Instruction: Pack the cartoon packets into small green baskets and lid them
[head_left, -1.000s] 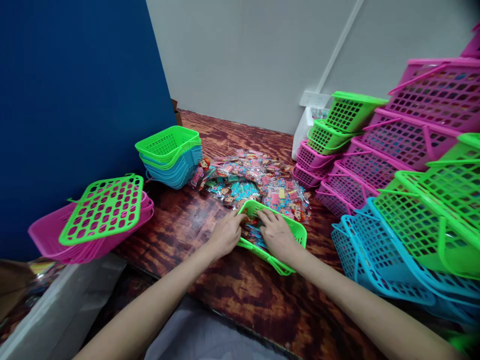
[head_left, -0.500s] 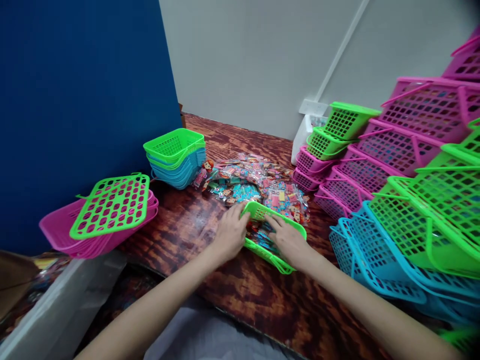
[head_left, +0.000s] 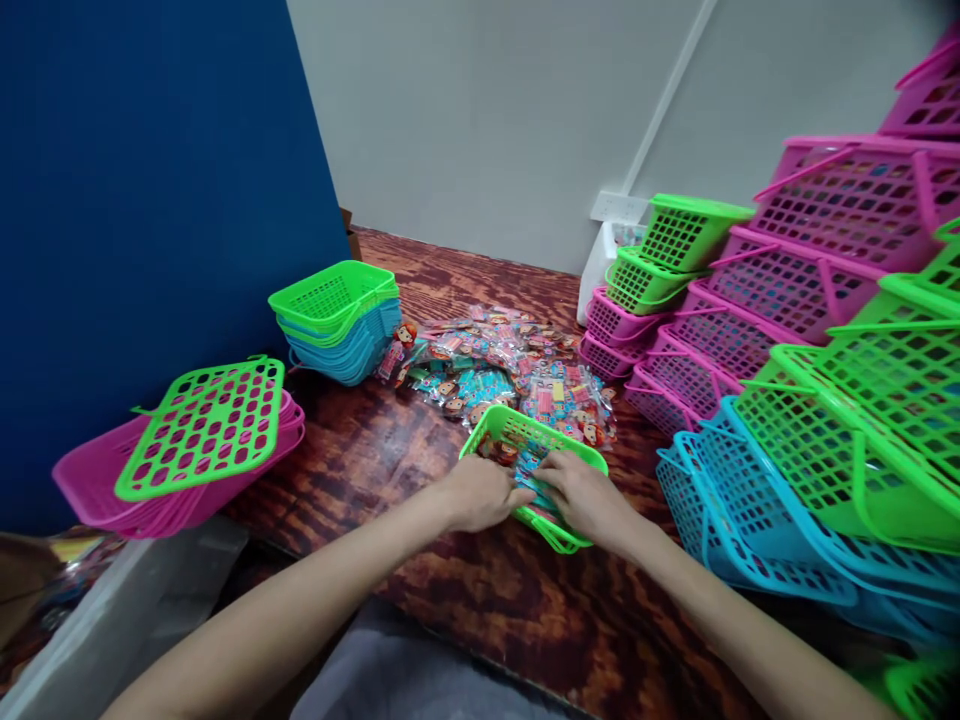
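Note:
A small bright-green mesh basket [head_left: 592, 457] sits on the dark wood-grain table in front of me. Clear packets with printed red-haired figures and turquoise pieces [head_left: 529, 465] lie inside it. My left hand [head_left: 480, 492] is closed over the basket's near left side, its thumb across the near rim and its other fingers mostly hidden. From the right, my right hand [head_left: 589, 495] reaches in over the rim, fingers bent together at a turquoise packet. Just beyond the basket spreads a pile of similar packets [head_left: 480, 365].
To the left, nested blue and green baskets [head_left: 337, 310] stand behind pink ones [head_left: 97, 470] topped by a green basket lid [head_left: 206, 425]. Tall stacks of filled pink, green and blue baskets [head_left: 817, 260] line the right side. A blue panel [head_left: 165, 170] rises at left.
My left hand has moved from the basket's far left rim toward its near side, thumb now over the near rim. The right hand's fingers have drawn closer together inside. The view has shifted slightly.

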